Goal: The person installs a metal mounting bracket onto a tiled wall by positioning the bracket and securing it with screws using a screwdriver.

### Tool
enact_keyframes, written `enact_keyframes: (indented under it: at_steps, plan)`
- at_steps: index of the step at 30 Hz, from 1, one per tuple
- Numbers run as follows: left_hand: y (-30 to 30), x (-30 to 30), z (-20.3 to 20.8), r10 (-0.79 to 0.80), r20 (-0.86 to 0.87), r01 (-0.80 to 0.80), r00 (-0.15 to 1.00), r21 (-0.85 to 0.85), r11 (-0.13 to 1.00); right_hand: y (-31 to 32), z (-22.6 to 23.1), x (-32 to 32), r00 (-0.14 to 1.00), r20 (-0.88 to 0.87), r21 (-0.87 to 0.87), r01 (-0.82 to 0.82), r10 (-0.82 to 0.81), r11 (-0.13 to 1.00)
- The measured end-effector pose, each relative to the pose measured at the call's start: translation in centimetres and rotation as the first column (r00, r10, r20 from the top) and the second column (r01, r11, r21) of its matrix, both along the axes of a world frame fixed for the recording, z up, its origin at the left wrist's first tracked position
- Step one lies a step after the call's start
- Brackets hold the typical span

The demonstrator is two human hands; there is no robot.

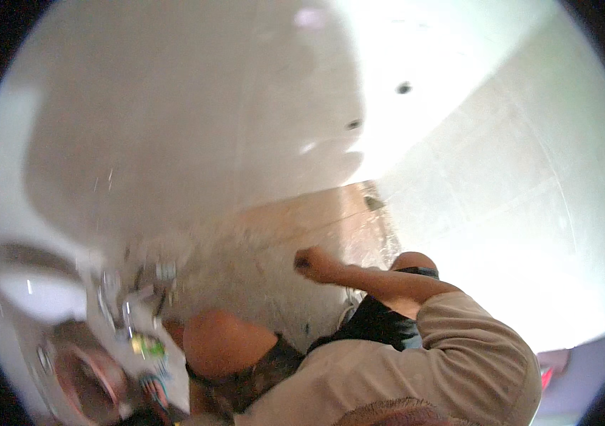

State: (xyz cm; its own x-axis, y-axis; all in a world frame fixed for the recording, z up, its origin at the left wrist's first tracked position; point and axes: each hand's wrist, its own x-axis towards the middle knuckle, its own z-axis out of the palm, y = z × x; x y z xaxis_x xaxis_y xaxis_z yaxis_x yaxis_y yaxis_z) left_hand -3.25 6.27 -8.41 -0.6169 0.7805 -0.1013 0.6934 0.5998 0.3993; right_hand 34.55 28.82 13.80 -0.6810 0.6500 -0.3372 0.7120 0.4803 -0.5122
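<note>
My right hand (316,265) is curled closed in the middle of the view, in front of my bent right knee (416,263). A small dark spot shows at its fingers, but blur hides whether something is held. The hand appears apart from the pale wall ahead (174,142), over the dusty floor (260,270). I cannot make out my left hand; only cloth and dark shapes show at the lower left, beside my left knee (224,341).
A reddish bucket (107,373) stands at the lower left. Near it lie a green and yellow item (149,346) and blurred grey objects (164,270). Two dark holes mark the wall, one (404,87) higher than the other (353,124). Another wall (487,177) rises at the right.
</note>
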Motion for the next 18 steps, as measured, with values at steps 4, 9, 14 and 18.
enact_keyframes:
  at_steps: [4,9,14,18]
  plan:
    - [3.5,-0.9,1.2,-0.041,-0.080,0.035,0.996,-0.073,0.997,-0.6,4.4,1.2,0.974,-0.097,0.000,0.206,-0.205,0.978]
    - [3.0,-3.6,1.8,-0.045,-0.113,0.029,0.993,-0.136,0.990,-0.4,2.4,1.4,0.960,-0.184,-0.027,0.211,-0.212,0.977]
    - [2.6,-5.9,2.2,-0.052,-0.126,0.032,0.991,-0.154,0.987,-0.5,2.2,0.9,0.973,-0.199,0.047,0.129,-0.117,0.991]
    - [2.9,-6.8,2.7,-0.081,-0.130,0.063,0.988,-0.132,0.989,-0.1,2.4,1.5,0.981,-0.157,0.002,0.112,-0.110,0.994]
